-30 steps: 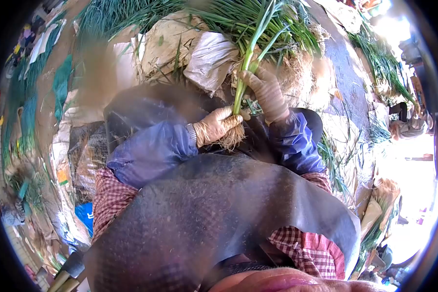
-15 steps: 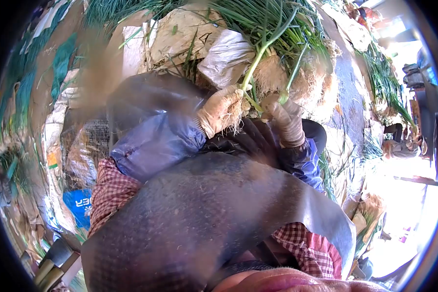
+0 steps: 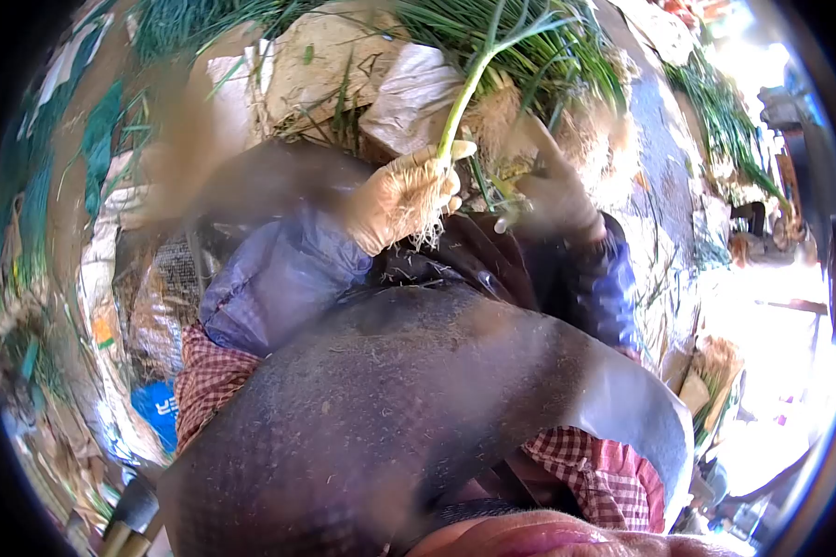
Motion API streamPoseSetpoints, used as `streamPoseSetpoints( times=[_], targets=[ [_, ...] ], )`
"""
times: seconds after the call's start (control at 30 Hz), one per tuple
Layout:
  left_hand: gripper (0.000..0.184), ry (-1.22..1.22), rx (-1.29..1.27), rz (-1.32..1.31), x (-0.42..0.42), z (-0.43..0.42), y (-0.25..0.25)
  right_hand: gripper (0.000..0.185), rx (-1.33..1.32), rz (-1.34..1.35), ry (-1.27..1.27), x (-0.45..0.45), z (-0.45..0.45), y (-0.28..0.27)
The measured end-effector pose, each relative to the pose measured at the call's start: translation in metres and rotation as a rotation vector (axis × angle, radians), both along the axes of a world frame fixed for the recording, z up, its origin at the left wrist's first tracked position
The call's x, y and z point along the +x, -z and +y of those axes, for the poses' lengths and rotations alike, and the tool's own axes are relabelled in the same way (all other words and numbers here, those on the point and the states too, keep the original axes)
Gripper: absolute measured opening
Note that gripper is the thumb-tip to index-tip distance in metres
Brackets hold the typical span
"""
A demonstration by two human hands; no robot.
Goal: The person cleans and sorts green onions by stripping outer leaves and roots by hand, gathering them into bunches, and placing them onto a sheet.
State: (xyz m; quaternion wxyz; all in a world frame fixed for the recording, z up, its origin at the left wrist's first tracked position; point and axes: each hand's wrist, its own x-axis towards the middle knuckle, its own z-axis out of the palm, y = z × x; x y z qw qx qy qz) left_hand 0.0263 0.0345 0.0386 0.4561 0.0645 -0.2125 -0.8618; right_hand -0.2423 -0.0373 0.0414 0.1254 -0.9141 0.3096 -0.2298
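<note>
My left hand (image 3: 398, 195), in a soiled pale glove, is closed around the lower stem of a green onion (image 3: 460, 111). The onion stands nearly upright, its leaves leaning up and right and its pale roots hanging below my fingers. To its right, my gloved right hand (image 3: 562, 190) is blurred, with fingers spread apart. Beside those fingers is a yellow-green stripped leaf (image 3: 503, 186), which looks loose. Behind both hands lies a heap of green onions (image 3: 557, 70), with tangled roots (image 3: 594, 139) facing me.
A dark, dirt-flecked apron (image 3: 381, 371) covers my lap. Beyond it lie a crumpled white sack (image 3: 413, 97) and a tan sack (image 3: 334, 51). More green onions (image 3: 724, 121) are at the right. A blue printed bag (image 3: 155, 413) lies at the left.
My right hand has moved slightly right, and its fingers have spread from around the stripped green leaf. My left hand, still holding the onion, has shifted a little left and up.
</note>
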Motion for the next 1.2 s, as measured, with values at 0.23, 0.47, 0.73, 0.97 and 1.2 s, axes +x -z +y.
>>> streamPoseSetpoints(
  times=[0.23, 0.47, 0.73, 0.97, 1.2],
  targets=[
    [0.048, 0.024, -0.159, -0.107, -0.005, 0.003, -0.015, 0.023, 1.355, -0.358, 0.023, 0.066, 0.02, -0.014],
    [0.04, 0.021, -0.214, -0.234, 0.002, 0.011, -0.035, 0.028, 0.296, 0.546, 0.373, 0.008, -0.024, 0.025],
    [0.026, -0.431, -0.847, -1.397, -0.018, 0.003, 0.008, 0.03, 0.117, -0.32, 0.26, 0.03, -0.09, -0.004],
    [0.024, -0.481, -0.922, -1.595, -0.018, 0.005, 0.012, 0.016, 0.982, -0.554, 0.553, 0.033, -0.144, 0.042],
    [0.022, -0.452, -0.727, -1.482, -0.022, 0.003, 0.016, 0.013, 0.672, -0.999, 0.612, 0.055, -0.094, -0.005]
  ],
)
